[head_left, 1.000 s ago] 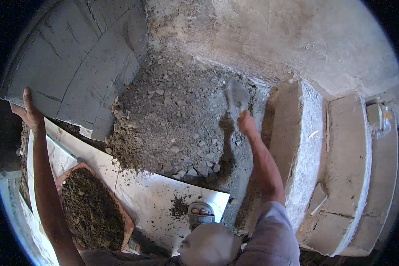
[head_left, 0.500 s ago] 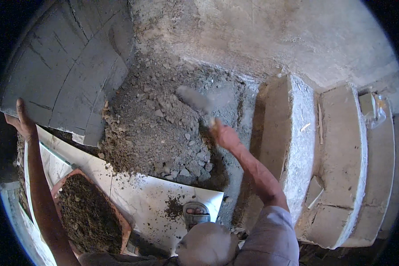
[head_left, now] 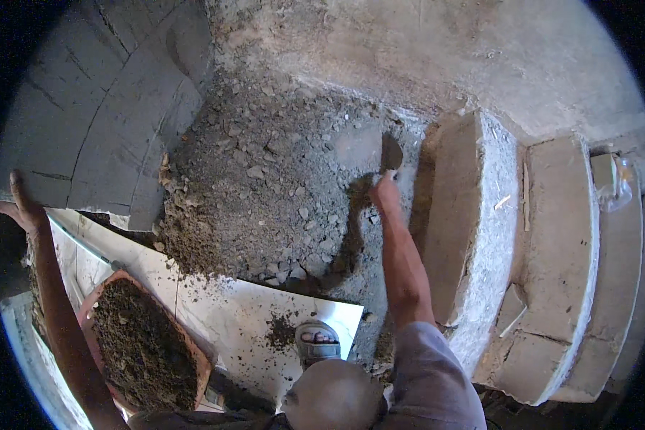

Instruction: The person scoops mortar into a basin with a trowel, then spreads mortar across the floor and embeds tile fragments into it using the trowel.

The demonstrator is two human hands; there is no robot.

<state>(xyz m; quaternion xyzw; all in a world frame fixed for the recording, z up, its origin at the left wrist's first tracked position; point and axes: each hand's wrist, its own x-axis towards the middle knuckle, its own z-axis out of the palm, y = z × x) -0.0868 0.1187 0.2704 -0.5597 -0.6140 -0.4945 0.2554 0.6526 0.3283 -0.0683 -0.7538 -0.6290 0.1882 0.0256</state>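
Observation:
My right hand (head_left: 385, 193) is closed round the handle of a trowel (head_left: 392, 152). Its dark blade stands edge-on over the right side of the rubble bed (head_left: 265, 186), close to the lowest step. Beside the blade lies a smooth, pale grey patch (head_left: 358, 148). At the far left, my left hand (head_left: 27, 209) grips the lower corner of a large grey plastered block (head_left: 86, 143), thumb lying on its face. The other fingers are partly hidden by that edge.
A reddish pan (head_left: 202, 369) heaped with dark, damp mix stands at the lower left. White marbled tiles (head_left: 229, 322) with crumbs on them lie under my sandalled foot (head_left: 318, 340). Concrete steps (head_left: 451, 222) rise on the right, a plastic bag (head_left: 615, 185) on one. A rough wall (head_left: 423, 57) closes the back.
My right hand has swung the trowel rightward and slightly up, from the middle of the rubble toward the steps. The left hand keeps its hold on the block.

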